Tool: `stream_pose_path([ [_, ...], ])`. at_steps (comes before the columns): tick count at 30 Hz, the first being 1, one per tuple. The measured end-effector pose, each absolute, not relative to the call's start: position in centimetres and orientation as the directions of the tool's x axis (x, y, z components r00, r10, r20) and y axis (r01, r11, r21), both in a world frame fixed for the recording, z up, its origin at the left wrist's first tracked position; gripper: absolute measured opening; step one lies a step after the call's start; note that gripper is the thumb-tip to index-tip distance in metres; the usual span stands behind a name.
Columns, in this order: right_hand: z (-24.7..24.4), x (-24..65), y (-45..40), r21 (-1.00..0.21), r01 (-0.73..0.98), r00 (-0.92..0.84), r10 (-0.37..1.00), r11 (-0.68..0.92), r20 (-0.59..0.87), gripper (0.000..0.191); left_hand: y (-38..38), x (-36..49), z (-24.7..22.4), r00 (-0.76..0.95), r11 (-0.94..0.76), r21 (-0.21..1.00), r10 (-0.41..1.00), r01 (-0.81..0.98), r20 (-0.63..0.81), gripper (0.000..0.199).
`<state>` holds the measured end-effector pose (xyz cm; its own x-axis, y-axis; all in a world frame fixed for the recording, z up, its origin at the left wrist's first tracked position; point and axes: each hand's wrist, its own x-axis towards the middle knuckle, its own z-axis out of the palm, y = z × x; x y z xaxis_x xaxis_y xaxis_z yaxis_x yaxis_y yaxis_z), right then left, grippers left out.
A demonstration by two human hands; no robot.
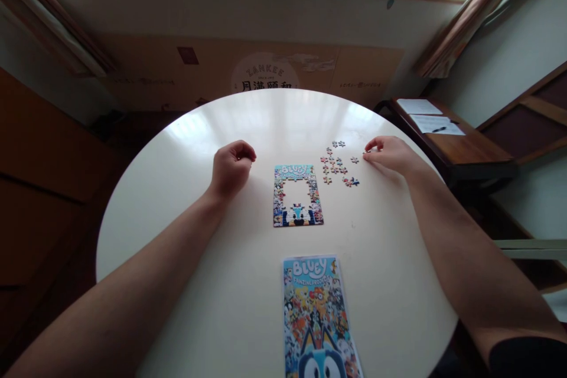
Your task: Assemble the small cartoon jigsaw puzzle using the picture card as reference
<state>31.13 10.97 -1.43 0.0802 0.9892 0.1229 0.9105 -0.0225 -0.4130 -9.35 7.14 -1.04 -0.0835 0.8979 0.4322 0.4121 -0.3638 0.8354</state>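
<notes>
A jigsaw puzzle (279, 196) lies on the white round table, its border and lower face joined around a white gap in the middle. My left hand (233, 166) rests left of it with fingers curled closed; whatever may be inside is hidden. To the puzzle's right, several loose puzzle pieces (333, 166) are spread in a loose cluster. Just right of them, my right hand (387, 153) pinches what looks like a small puzzle piece between thumb and fingertips. A single loose piece (354, 160) lies near those fingertips.
A printed picture sheet (316, 307) with the same artwork lies at the near side of the round table (212, 307). Beyond the table's right edge stands a brown wooden desk (460, 144) with papers (425, 115) and a pen. A cardboard panel (212, 68) leans below the window.
</notes>
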Motion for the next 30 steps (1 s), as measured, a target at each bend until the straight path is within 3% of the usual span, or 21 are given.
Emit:
stream_pose_path([
  [5, 0.3, 30.8, 9.9, -0.502, 0.864, -0.002, 0.999, 0.028, 0.052, 0.014, 6.9, -9.2, -0.7, -0.066, -0.39, 0.812, 0.885, 0.434, 0.461, 0.02],
  [12, 2.1, 25.4, 7.3, -0.53, 0.791, -0.121, 0.928, 0.304, 0.351, 0.015, 5.4, -7.9, 0.0, 0.078, -0.493, 0.672, 0.833, 0.552, 0.547, 0.021],
  [15, 1.9, 21.7, 5.8, -0.724, 0.571, -0.179, 0.92, 0.387, 0.35, 0.018, 4.4, -6.9, 0.5, 0.205, -0.582, 0.614, 0.793, 0.533, 0.574, 0.023],
  [19, 1.1, 17.8, 4.1, -0.941, 0.191, -0.363, 0.911, 0.279, 0.196, 0.024, 3.5, -6.0, 1.1, 0.303, -0.661, 0.591, 0.744, 0.462, 0.596, 0.021],
  [24, 0.6, 15.7, 3.0, -0.995, 0.04, -0.401, 0.913, 0.097, 0.073, 0.027, 3.3, -6.0, 1.3, 0.252, -0.563, 0.74, 0.827, 0.368, 0.503, 0.015],
  [30, 0.3, 14.8, 2.6, -0.993, -0.016, -0.315, 0.942, 0.115, 0.114, 0.025, 3.0, -5.4, 1.1, 0.354, -0.353, 0.923, 0.892, 0.152, 0.282, 0.017],
])
